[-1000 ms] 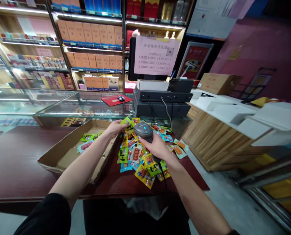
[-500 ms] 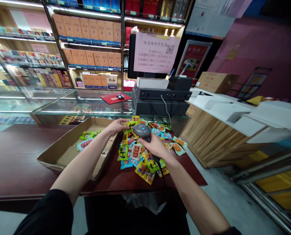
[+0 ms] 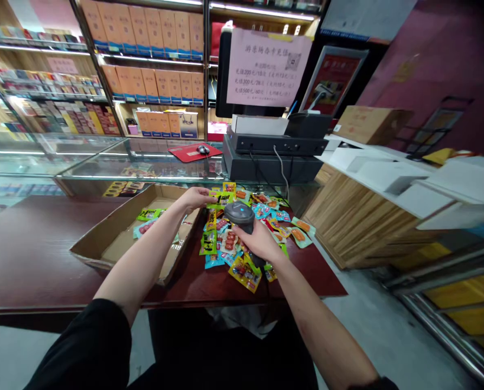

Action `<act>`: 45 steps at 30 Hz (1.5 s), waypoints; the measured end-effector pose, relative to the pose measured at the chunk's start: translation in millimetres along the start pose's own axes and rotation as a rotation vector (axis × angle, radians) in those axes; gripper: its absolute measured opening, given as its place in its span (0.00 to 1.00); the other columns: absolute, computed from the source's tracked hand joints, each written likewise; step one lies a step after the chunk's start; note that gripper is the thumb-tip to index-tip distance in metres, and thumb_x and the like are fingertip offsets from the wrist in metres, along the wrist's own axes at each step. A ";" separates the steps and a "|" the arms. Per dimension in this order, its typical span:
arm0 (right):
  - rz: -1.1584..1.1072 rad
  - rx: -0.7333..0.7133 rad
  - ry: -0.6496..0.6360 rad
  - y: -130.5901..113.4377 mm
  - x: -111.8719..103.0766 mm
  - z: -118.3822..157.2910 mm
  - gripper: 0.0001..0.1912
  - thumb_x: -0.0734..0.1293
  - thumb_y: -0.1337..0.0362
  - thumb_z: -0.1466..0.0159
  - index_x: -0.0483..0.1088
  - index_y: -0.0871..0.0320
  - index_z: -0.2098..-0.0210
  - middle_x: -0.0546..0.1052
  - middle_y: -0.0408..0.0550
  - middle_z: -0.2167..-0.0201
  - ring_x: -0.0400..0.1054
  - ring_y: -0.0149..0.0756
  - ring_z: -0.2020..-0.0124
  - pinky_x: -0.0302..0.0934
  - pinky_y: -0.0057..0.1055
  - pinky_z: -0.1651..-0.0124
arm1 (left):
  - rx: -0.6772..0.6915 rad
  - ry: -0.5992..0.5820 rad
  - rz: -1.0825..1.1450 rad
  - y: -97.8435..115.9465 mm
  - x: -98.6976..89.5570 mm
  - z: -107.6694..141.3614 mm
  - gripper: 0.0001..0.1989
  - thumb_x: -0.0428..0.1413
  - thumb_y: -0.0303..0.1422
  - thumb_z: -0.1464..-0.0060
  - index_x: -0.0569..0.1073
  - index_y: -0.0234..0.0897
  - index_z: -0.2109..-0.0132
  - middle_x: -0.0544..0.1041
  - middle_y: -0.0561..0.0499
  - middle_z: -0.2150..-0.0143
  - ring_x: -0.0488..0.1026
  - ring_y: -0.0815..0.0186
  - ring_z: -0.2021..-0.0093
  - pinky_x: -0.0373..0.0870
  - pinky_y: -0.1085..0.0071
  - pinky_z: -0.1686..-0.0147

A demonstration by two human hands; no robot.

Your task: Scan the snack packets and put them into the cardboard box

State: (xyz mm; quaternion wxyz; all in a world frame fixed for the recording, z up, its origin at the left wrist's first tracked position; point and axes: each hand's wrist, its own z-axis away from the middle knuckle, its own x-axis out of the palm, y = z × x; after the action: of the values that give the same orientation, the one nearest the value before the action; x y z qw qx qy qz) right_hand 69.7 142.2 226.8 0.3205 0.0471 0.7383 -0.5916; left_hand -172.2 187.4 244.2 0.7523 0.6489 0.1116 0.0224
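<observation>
My right hand (image 3: 261,241) is wrapped round the handle of a dark grey barcode scanner (image 3: 240,214), held above a heap of snack packets (image 3: 230,241). At the heap's far left edge, my left hand (image 3: 196,198) pinches a green and yellow snack packet (image 3: 219,199) by its left end, close to the scanner's head. Sausage-like pieces show through several of the packets. Left of the heap stands an open cardboard tray (image 3: 115,226) with a few packets in it, partly hidden behind my left forearm.
The dark red table (image 3: 34,244) carries tray and heap. Behind it are a glass counter (image 3: 144,162), a red mouse pad (image 3: 185,152), a black cash drawer (image 3: 270,165) and a monitor with a pink paper sign (image 3: 268,67). A wooden cabinet (image 3: 343,216) stands right; the scanner's cable hangs down.
The view has tilted down a little, so the surroundings sit higher. Both hands keep their holds on the packet and the scanner, with hardly any shift between them.
</observation>
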 end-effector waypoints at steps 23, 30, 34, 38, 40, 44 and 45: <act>-0.053 -0.041 0.014 -1.4 -4.5 -1.9 0.18 0.68 0.50 0.41 0.71 0.57 0.58 0.73 0.41 0.82 0.67 0.35 0.83 0.63 0.32 0.76 | -0.023 0.094 0.103 3.1 -37.7 4.3 0.21 0.73 0.29 0.76 0.70 0.34 0.75 0.73 0.56 0.78 0.67 0.74 0.76 0.58 0.76 0.76; -0.185 -0.095 -0.074 -5.1 5.2 -7.9 0.16 0.68 0.52 0.41 0.68 0.56 0.59 0.73 0.41 0.82 0.67 0.37 0.84 0.63 0.33 0.78 | -0.056 0.301 -0.015 7.6 -136.1 64.4 0.19 0.73 0.32 0.73 0.74 0.34 0.73 0.72 0.55 0.79 0.67 0.73 0.77 0.62 0.75 0.76; -0.227 -0.108 -0.105 -9.1 8.2 -6.2 0.13 0.68 0.53 0.41 0.66 0.54 0.64 0.70 0.39 0.84 0.65 0.35 0.86 0.61 0.32 0.80 | -0.039 0.332 0.031 12.6 -167.3 94.0 0.16 0.72 0.31 0.67 0.76 0.32 0.69 0.77 0.50 0.72 0.71 0.69 0.70 0.69 0.73 0.69; -0.221 -0.080 -0.102 -9.4 0.5 -3.6 0.14 0.68 0.52 0.41 0.67 0.55 0.63 0.71 0.41 0.84 0.65 0.36 0.86 0.61 0.32 0.81 | -0.059 0.310 0.010 14.0 -158.7 88.4 0.19 0.73 0.33 0.69 0.76 0.32 0.69 0.76 0.50 0.73 0.70 0.69 0.71 0.70 0.72 0.69; -0.156 -0.067 -0.056 -6.5 -8.4 -2.1 0.15 0.68 0.52 0.41 0.69 0.56 0.63 0.72 0.41 0.83 0.67 0.37 0.84 0.62 0.33 0.78 | -0.066 0.241 0.007 14.8 -139.5 74.7 0.21 0.74 0.34 0.73 0.76 0.32 0.70 0.75 0.51 0.75 0.70 0.71 0.73 0.71 0.72 0.69; -0.044 -0.105 0.105 5.9 -33.4 4.7 0.16 0.69 0.52 0.42 0.71 0.57 0.62 0.76 0.45 0.78 0.72 0.40 0.76 0.66 0.35 0.70 | -0.021 0.075 -0.022 19.5 -78.8 43.9 0.26 0.74 0.38 0.76 0.77 0.32 0.67 0.78 0.49 0.70 0.73 0.69 0.71 0.74 0.68 0.66; -0.035 -0.087 0.121 10.1 -40.2 7.5 0.16 0.68 0.51 0.42 0.71 0.58 0.62 0.76 0.45 0.78 0.72 0.40 0.76 0.66 0.35 0.71 | -0.011 0.032 -0.041 20.9 -60.9 37.1 0.26 0.74 0.39 0.76 0.77 0.32 0.67 0.78 0.48 0.70 0.74 0.68 0.71 0.74 0.67 0.66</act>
State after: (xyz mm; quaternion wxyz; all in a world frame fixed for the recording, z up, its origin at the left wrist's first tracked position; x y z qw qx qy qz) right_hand 109.1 150.9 238.8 0.2665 0.0558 0.7822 -0.5603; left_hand -221.9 143.8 278.0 0.7542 0.6419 0.1370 0.0179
